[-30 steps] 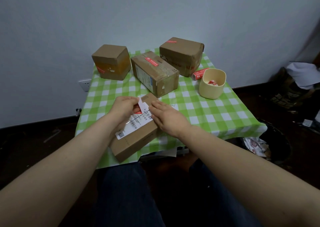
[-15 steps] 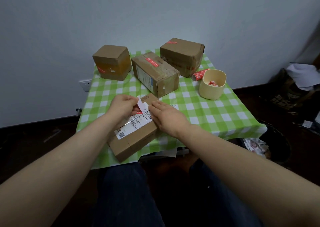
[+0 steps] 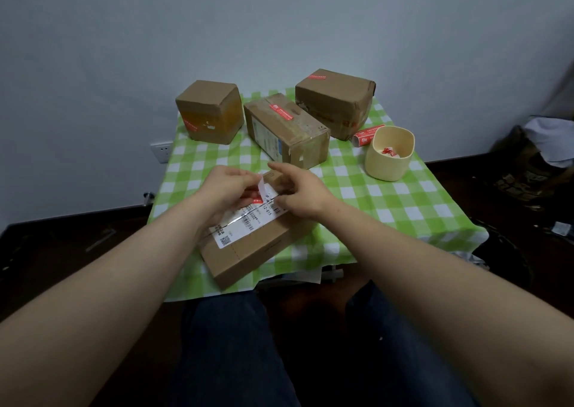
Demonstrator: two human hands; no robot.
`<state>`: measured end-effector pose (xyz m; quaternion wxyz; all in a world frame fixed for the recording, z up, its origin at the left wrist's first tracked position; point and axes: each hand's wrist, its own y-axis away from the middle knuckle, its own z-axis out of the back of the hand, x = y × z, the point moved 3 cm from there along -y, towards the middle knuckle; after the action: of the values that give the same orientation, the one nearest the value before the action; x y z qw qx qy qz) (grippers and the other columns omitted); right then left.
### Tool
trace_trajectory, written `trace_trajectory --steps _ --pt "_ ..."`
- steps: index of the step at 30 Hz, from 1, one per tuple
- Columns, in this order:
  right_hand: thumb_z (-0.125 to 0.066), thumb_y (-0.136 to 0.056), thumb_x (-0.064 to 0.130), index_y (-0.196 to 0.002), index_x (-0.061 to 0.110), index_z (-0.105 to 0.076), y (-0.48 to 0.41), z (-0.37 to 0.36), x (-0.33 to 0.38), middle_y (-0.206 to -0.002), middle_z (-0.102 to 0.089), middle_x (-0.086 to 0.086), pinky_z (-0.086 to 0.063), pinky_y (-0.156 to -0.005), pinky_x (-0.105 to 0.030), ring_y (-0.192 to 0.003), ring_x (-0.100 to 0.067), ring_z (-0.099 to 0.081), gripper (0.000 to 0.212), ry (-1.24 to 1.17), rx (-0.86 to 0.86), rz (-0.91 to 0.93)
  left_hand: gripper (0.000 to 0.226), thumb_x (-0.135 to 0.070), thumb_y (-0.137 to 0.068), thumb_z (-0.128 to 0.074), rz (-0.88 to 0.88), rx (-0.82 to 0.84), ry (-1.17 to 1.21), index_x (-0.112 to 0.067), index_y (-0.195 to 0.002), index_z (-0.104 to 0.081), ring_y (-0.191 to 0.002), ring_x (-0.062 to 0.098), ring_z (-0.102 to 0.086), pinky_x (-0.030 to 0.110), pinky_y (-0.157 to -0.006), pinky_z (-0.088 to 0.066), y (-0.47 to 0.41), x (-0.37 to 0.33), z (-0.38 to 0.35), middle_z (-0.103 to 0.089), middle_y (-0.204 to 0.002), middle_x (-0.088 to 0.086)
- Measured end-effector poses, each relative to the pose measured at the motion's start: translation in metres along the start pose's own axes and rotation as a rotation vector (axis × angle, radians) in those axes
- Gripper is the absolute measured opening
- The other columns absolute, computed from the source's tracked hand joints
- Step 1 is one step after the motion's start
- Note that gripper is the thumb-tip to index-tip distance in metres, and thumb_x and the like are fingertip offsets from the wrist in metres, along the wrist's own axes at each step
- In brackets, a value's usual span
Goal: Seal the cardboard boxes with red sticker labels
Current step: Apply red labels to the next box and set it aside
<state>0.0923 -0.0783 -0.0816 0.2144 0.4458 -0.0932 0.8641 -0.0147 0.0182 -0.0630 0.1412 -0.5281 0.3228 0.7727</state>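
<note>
The left hand point(image 3: 228, 186) is pinching a red sticker point(image 3: 257, 196) and its white backing strip point(image 3: 261, 185), which is standing up over the near box point(image 3: 257, 245). The right hand point(image 3: 298, 193) is grasping nothing, its fingers loosely spread and its thumb resting on the box's shipping label point(image 3: 248, 220). The sticker seems to be getting peeled or laid down now. Next, it probably needs pressing flat across the seam. Three boxes at the back of the table point(image 3: 403, 201) are already wearing red stickers.
</note>
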Motion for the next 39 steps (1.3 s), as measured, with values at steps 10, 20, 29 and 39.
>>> trace_trajectory --steps 10,20,29,39 --pt "-0.059 -0.087 0.009 -0.1 0.018 -0.063 -0.011 0.0 0.005 -0.079 -0.061 -0.007 -0.051 -0.081 -0.039 -0.08 -0.021 -0.06 0.017 -0.075 -0.02 -0.024 0.031 -0.022 -0.084 -0.067 0.109 0.131 0.275 0.0 -0.105 -0.059 -0.081 0.021 -0.063 0.027 -0.068 -0.058 0.008 -0.004 0.004 -0.064 -0.091 0.014" --pt "-0.067 -0.068 0.064 -0.114 0.017 -0.055 -0.011 -0.003 0.02 -0.109 -0.062 0.001 -0.049 -0.087 -0.037 -0.104 -0.02 -0.058 0.067 0.109 -0.031 -0.178 0.041 0.015 -0.083 -0.055 -0.135 0.051 -0.205 -0.002 -0.12 -0.059 -0.087 0.019 -0.061 0.018 -0.068 -0.052 0.001 0.01 0.034 -0.067 -0.1 0.01" --pt "-0.061 -0.077 0.024 -0.085 0.013 -0.063 -0.019 -0.011 0.016 -0.082 -0.063 -0.002 -0.05 -0.072 -0.035 -0.081 -0.02 -0.059 0.014 0.254 0.035 -0.139 0.052 0.013 -0.073 -0.067 -0.137 0.056 -0.291 0.002 -0.122 -0.055 -0.095 0.021 -0.062 0.038 -0.094 -0.051 -0.009 0.018 0.029 -0.063 -0.102 0.008" --pt "-0.071 -0.076 0.042 -0.085 0.018 -0.066 -0.027 0.009 0.018 -0.087 -0.058 0.001 -0.044 -0.078 -0.032 -0.089 -0.019 -0.056 0.026 0.523 0.095 -0.106 0.065 -0.015 -0.066 -0.084 -0.247 0.072 -0.575 -0.011 -0.125 -0.057 -0.087 0.011 -0.054 0.028 -0.09 -0.049 -0.01 0.021 0.025 -0.057 -0.103 -0.003"
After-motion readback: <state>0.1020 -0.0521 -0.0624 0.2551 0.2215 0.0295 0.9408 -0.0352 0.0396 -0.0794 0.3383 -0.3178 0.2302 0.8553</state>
